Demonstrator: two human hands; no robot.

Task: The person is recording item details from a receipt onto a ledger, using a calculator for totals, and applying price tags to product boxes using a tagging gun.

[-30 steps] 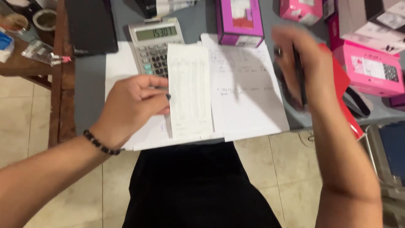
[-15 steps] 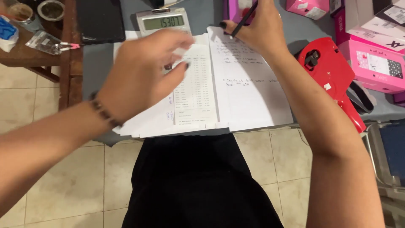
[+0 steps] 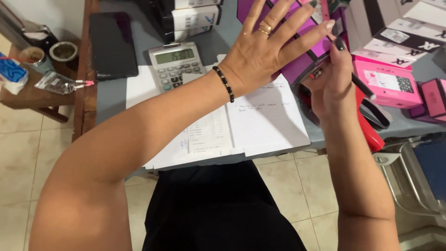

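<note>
Nearest the camera, the person's lap in dark cloth sits below the counter (image 3: 116, 95) edge. On the counter lie white sheets (image 3: 267, 121) with a few handwritten lines near the top, and over them a long narrow printed receipt (image 3: 209, 132). Most of the written sheet below those lines looks blank, so the noting-down seems only partly done; the receipt lies flat and untouched by either hand.

Above the papers, the left hand (image 3: 265, 51), with a dark bead bracelet and rings, reaches across with fingers spread wide and flat, its palm laid against a purple box (image 3: 302, 58) that it does not yet grip. The right hand (image 3: 332, 81) is just beside it, its grip closed around a dark pen (image 3: 362, 86) while its fingertips also touch the box's lower edge. The box appears tilted between the two hands, above the far right of the sheets.

Left of the hands sits a grey calculator (image 3: 174, 65) with digits showing on its display, and beyond it a black tablet (image 3: 111, 44). Under the right wrist a red label gun (image 3: 369, 130) lies on the counter. Farther right and back are pink boxes (image 3: 388, 83) and black-and-white boxes (image 3: 409, 30), stacked and not in hand.
</note>
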